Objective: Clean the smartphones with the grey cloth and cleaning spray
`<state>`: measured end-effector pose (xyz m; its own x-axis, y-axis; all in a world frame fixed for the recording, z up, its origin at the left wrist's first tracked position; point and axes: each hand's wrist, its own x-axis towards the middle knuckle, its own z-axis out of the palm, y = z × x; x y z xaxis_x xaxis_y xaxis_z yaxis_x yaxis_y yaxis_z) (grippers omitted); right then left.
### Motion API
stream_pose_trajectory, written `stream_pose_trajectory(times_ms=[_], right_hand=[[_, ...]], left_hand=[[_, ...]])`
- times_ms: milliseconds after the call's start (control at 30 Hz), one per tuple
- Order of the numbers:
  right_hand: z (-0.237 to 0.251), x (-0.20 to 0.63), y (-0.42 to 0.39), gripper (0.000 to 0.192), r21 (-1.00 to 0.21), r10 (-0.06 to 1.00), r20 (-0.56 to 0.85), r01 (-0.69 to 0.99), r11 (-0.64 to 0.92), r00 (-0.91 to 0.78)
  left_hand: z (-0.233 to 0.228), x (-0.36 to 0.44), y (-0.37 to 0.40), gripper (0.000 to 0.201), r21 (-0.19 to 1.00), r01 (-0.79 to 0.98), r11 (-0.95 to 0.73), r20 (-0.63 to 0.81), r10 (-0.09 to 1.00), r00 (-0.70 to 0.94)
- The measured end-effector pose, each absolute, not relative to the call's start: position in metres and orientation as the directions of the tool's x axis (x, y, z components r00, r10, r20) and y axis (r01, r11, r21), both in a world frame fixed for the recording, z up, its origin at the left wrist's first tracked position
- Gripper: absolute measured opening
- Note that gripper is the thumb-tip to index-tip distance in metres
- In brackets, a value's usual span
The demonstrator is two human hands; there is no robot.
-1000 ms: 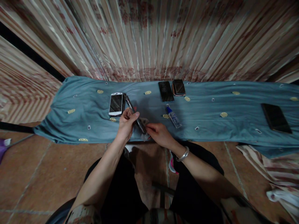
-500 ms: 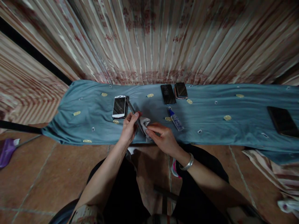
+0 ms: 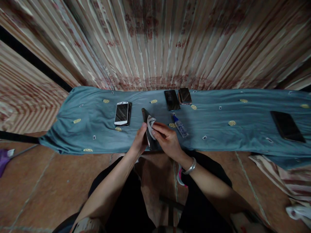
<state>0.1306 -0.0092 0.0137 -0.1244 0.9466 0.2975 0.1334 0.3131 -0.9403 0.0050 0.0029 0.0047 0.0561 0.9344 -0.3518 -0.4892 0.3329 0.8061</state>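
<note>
My left hand (image 3: 139, 139) is closed around the edge of a dark phone (image 3: 151, 141), which is tilted up on its side above the near part of the bench. Pinched in my right hand (image 3: 168, 139) is a light grey cloth (image 3: 150, 123), pressed against the phone's right-facing side. Just right of the cloth lies a clear bottle with a blue cap (image 3: 181, 127). To the left, a white phone (image 3: 121, 113) rests on top of a darker one.
A teal patterned sheet (image 3: 97, 119) covers the bench. Toward the back lie a black phone (image 3: 172, 100) and a small stack of phones (image 3: 185, 96). A dark tablet (image 3: 287, 126) lies far right. Striped curtains (image 3: 150, 45) hang behind.
The phone in my left hand has turned more upright and shifted slightly right. The cloth has moved up along its face. The whole view has shifted a little.
</note>
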Motion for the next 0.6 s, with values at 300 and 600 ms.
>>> stream_pose_trajectory(times_ms=[300, 600], right_hand=[[0.01, 0.14, 0.009, 0.027, -0.932, 0.95, 0.31, 0.185, 0.31, -0.034], [0.009, 0.144, 0.021, 0.028, -0.893, 0.928, 0.372, 0.268, 0.36, -0.007]], left_hand=[[0.01, 0.017, -0.008, 0.05, 0.837, -0.428, 0.341, -0.31, 0.94, 0.144], [0.008, 0.018, -0.014, 0.054, 0.82, -0.412, 0.397, -0.331, 0.917, 0.224]])
